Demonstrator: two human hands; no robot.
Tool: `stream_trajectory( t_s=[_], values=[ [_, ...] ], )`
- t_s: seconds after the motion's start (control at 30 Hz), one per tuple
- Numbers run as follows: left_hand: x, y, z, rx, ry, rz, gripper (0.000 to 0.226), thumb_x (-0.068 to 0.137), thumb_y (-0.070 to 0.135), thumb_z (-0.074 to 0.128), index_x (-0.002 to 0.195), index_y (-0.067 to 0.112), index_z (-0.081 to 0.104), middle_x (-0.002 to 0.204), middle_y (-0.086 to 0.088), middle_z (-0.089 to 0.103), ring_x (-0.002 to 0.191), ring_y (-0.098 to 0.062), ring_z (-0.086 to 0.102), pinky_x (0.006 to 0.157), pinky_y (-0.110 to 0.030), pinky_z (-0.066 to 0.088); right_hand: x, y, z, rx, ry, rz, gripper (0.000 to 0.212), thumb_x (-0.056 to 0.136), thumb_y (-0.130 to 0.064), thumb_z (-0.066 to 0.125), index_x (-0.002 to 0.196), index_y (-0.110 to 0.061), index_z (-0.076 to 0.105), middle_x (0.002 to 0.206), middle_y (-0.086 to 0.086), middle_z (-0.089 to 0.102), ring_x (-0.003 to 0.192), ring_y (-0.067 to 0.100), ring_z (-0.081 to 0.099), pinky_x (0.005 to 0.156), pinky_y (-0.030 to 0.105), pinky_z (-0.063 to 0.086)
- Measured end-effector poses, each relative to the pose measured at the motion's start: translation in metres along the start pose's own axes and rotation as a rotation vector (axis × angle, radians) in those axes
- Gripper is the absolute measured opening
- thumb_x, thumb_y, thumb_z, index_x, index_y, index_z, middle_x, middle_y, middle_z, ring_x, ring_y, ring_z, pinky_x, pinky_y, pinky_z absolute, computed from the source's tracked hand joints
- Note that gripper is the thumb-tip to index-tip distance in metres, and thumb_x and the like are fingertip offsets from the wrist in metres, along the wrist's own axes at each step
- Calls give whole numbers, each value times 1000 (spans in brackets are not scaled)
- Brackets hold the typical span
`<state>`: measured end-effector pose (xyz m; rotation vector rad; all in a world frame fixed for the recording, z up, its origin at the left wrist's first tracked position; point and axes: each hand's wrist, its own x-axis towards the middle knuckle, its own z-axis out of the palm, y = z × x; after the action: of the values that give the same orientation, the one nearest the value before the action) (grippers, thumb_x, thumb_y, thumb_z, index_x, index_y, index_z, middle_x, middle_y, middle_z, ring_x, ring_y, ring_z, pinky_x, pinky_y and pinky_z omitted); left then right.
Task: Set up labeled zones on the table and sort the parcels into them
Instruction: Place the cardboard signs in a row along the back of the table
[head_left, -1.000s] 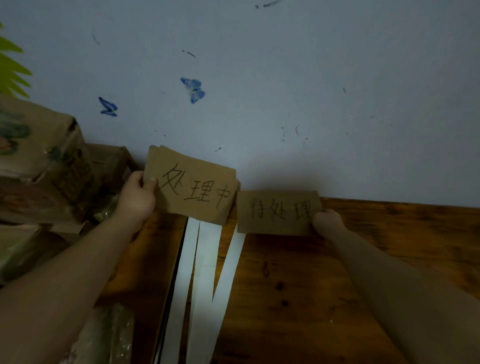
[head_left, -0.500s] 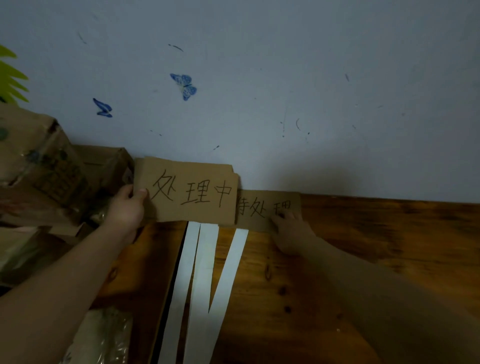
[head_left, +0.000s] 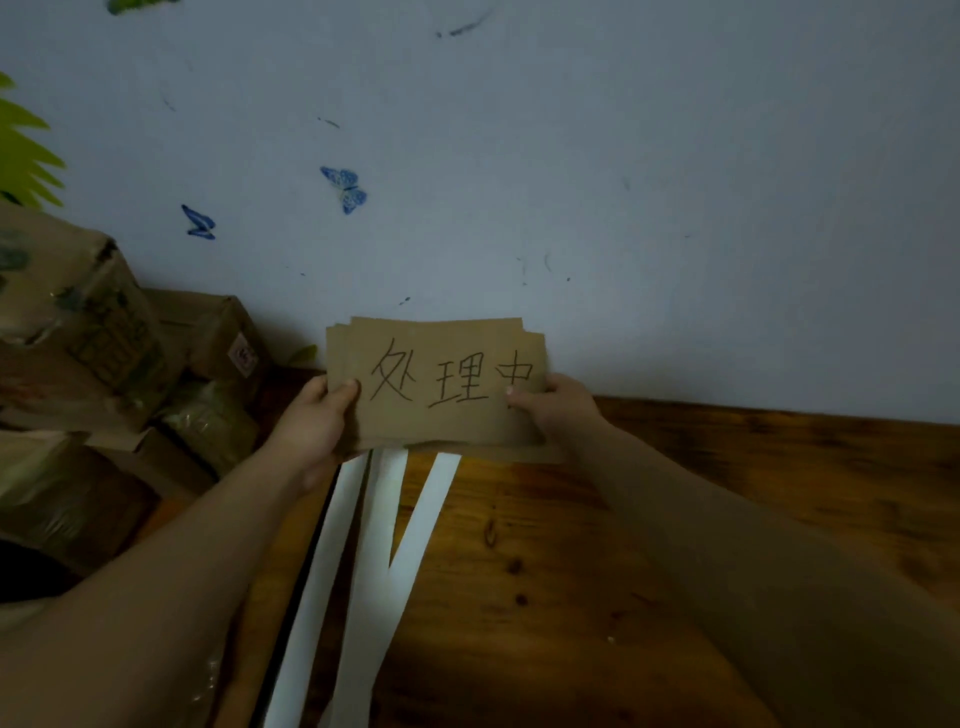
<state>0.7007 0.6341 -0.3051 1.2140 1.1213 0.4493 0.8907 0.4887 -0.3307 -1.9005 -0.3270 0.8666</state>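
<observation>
Head view: both hands hold a stack of cardboard labels (head_left: 447, 384) upright at the far edge of the table (head_left: 701, 519), close to the wall (head_left: 623, 208). The front card bears three handwritten characters. Offset edges at the top and bottom show more cards behind it; the count cannot be told.

Grip state: the left hand (head_left: 317, 421) pinches the left edge of the stack, thumb on the front face. The right hand (head_left: 556, 410) pinches the right edge, thumb beside the last character. The fingers behind the cards are hidden.

Handling, as judged: the cards look light, thin and fairly stiff. They should hold flat when pinched at an edge, but loose cards can fan out or slide on each other. Grip the short edges, thumb in front and fingers behind, and keep the writing uncovered. To separate one card, slide it sideways off the front.

Three white paper strips (head_left: 374, 530) lie on the table just near of the stack. These are limp and will crease; lift them by an end.

The parcels (head_left: 104, 338) are piled at the left, unsorted.
</observation>
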Motion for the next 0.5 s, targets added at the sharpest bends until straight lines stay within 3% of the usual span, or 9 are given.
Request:
stream_trajectory(
  t_s=[0.23, 0.3, 0.4, 0.5],
  values=[
    [-28, 7, 24, -6, -12, 65, 28, 100, 20, 40, 126, 18, 47, 110, -6, 59, 94, -22, 57, 73, -38, 50, -31, 15, -60, 84, 166, 70, 45, 96, -14, 55, 138, -7, 41, 139, 14, 47, 127, 34, 45, 106, 48, 41],
    [-32, 7, 30, 4, 33, 97, 29, 100, 20, 40, 127, 17, 47, 115, -8, 59, 100, -24, 57, 80, -42, 49, -38, 26, -85, 59, 225, 90, 44, 98, -13, 52, 140, -7, 40, 139, 15, 45, 127, 35, 44, 105, 48, 40],
    [-35, 7, 37, 7, 118, 134, 29, 99, 19, 41, 128, 15, 46, 121, -9, 57, 110, -29, 55, 87, -45, 48, -46, 44, -125, 18, 310, 160, 41, 98, -11, 51, 138, -6, 42, 134, 15, 47, 123, 35, 46, 95, 43, 44],
    [-36, 5, 50, 5, 188, 148, 30, 99, 20, 41, 129, 14, 46, 126, -13, 55, 112, -32, 55, 91, -46, 47, -45, 66, -163, -59, 381, 231, 32, 96, -10, 52, 127, -5, 50, 126, 16, 54, 108, 32, 53, 86, 40, 47]
  ],
)
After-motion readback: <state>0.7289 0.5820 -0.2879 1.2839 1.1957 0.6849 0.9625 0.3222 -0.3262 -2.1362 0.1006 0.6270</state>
